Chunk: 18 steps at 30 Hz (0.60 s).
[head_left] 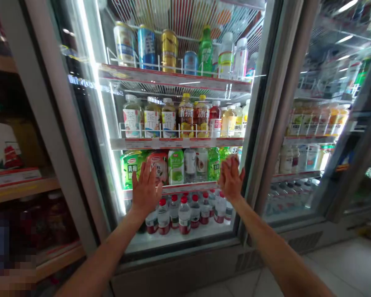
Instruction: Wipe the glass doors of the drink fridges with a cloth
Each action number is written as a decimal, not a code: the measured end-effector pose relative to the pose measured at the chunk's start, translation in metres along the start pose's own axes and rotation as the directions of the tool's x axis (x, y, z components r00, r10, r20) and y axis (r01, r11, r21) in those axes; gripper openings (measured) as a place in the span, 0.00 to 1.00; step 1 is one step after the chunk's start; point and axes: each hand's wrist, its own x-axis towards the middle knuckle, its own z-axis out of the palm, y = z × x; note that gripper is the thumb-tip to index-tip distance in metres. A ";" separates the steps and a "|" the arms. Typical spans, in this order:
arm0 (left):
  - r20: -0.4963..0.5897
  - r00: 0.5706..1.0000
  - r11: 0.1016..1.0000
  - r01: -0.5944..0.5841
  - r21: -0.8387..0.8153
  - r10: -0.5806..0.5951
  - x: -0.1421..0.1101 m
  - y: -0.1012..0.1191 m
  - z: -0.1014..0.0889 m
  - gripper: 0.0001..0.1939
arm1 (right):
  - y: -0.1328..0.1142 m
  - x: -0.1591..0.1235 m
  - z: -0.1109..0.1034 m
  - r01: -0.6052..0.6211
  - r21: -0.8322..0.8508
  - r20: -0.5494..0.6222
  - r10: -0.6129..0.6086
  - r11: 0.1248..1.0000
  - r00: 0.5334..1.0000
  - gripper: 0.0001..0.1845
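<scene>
Left grip wide, right grip unclear at cooler

Spread fingers front a red pack; the right is raised near a green bottle, its hold impossible to tell. Both drinks stand on a shelf above red-capped bottles.

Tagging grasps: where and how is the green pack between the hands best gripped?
Probably a wrap around the upper body of the green pack, from the front: it stands upright below a shelf, between a red pack and a clear bottle.

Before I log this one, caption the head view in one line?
Left hand and right hand raised before a lit cooler stocked with bottles and cans.
</scene>
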 end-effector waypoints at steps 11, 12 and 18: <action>-0.030 1.000 1.000 0.009 0.028 -0.008 0.012 -0.012 -0.004 0.35 | 0.017 0.026 -0.006 0.103 0.009 0.015 -0.103 0.995 0.995 0.23; -0.035 0.999 0.999 0.023 0.031 -0.022 0.014 -0.016 -0.005 0.36 | 0.019 0.039 -0.005 -0.050 0.003 -0.063 0.050 0.999 0.997 0.24; -0.048 0.998 0.999 0.037 0.009 -0.036 0.020 -0.023 -0.007 0.37 | -0.048 0.077 0.002 0.162 0.073 -0.033 -0.160 0.984 0.987 0.26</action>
